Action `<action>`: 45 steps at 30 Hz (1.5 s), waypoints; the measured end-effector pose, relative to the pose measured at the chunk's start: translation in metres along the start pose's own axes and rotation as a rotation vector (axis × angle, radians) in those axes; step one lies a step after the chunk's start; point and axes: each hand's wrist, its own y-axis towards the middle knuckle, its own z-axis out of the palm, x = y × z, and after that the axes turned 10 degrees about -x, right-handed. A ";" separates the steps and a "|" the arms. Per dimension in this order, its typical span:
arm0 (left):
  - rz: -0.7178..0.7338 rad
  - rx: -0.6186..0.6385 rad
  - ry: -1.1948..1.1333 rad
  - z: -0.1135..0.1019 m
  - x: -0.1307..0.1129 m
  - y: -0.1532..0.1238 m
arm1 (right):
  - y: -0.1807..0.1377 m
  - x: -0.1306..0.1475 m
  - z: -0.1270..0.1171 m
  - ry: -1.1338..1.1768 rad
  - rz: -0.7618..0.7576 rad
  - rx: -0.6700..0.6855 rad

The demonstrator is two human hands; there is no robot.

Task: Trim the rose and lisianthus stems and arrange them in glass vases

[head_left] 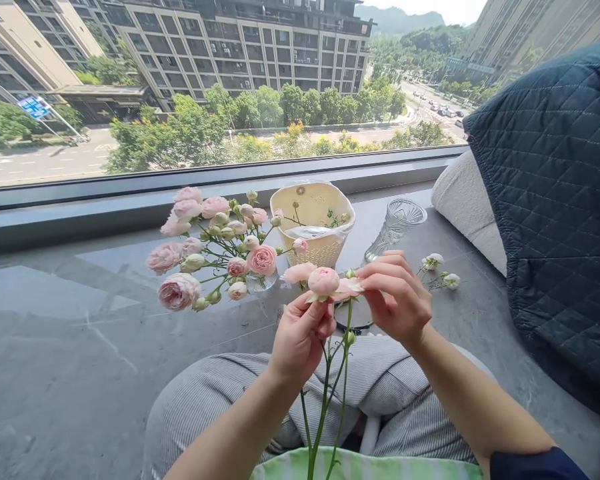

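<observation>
My left hand (300, 337) is closed around the neck of a pale pink rose (323, 281), just below its bloom. The rose's branching green stem (317, 427) hangs down over my lap, with small buds along it. To its right, my right hand (400, 297) pinches a pale petal (349, 287) between thumb and fingers; I cannot tell whether it is still attached. Another pink bloom (299, 273) shows just behind my left hand. Left of the hands, a bunch of pink roses and buds (237, 267) stands in a clear glass vase (263, 281).
Behind the hands is a cream woven-look basket (314, 250) with a plastic liner and some cuttings. A clear glass vase (397, 223) stands right of it, near small white blooms (451, 281). A dark quilted cover (555, 200) fills the right side, and a window runs along the back.
</observation>
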 end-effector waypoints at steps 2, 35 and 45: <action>-0.006 -0.001 -0.009 0.000 0.000 0.000 | 0.003 0.005 0.001 0.044 0.098 -0.004; -0.002 0.092 -0.050 -0.001 0.004 -0.003 | 0.016 0.026 0.001 0.282 0.682 0.027; 0.037 0.031 -0.021 0.000 0.002 -0.003 | 0.042 -0.028 0.030 0.035 0.576 -0.088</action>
